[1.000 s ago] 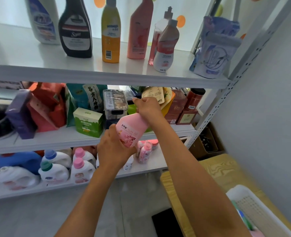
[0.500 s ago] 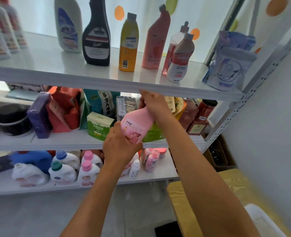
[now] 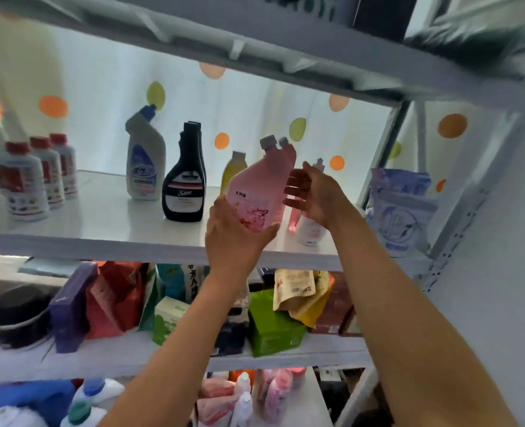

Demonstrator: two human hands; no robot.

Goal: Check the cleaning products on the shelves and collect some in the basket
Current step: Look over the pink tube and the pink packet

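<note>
Pink bottle (image 3: 259, 188): held upright with a slight tilt, above the front edge of the upper shelf (image 3: 107, 217); grey cap at top, dark print and a floral pattern on its face.
Left hand (image 3: 235, 238): grasps the base of the pink bottle from below, fingers and thumb curled round its lower end.
Right hand (image 3: 313, 195): fingers straight and spread, released, just beside the bottle's right flank; whether the fingertips touch the bottle cannot be told.
Yellow bottle (image 3: 233, 172): on the upper shelf, directly behind the held bottle and partly hidden by it.
Black bottle (image 3: 185, 183): just left of the left hand, standing on the upper shelf, white label.
White angled-neck bottle (image 3: 145, 158): further left of the black bottle, blue cap and blue label.
Red-capped white bottles (image 3: 36, 177): a row of three, well to the left of both hands.
White pump bottle (image 3: 310, 229): behind and below the right hand, largely covered by it.
Pale blue pouch (image 3: 401, 208): right of the right hand, at the shelf's far end.
Green box (image 3: 273, 328): on the shelf below, between the two forearms.
Red bag (image 3: 116, 300): lower shelf, left of the left forearm.
Basket: not visible.
</note>
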